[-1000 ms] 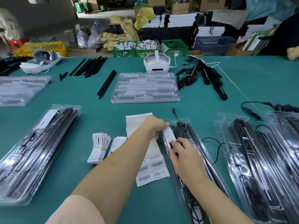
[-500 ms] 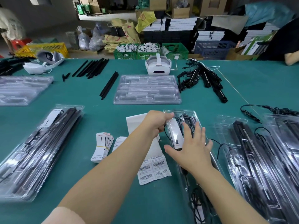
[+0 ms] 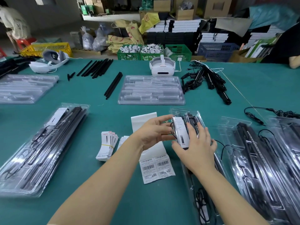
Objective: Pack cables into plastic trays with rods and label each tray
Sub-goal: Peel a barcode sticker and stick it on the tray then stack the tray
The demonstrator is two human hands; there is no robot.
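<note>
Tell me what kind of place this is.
Most likely a small factory or warehouse packing line. Clear plastic trays lie in rows on a long green table, a barcode label sheet sits by the hands, and crates and stacked boxes fill the floor behind.

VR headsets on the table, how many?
2. One white headset stands at the far centre, just behind the stack of empty trays. The other headset lies at far left near the yellow crate. More could be out of frame.
</note>
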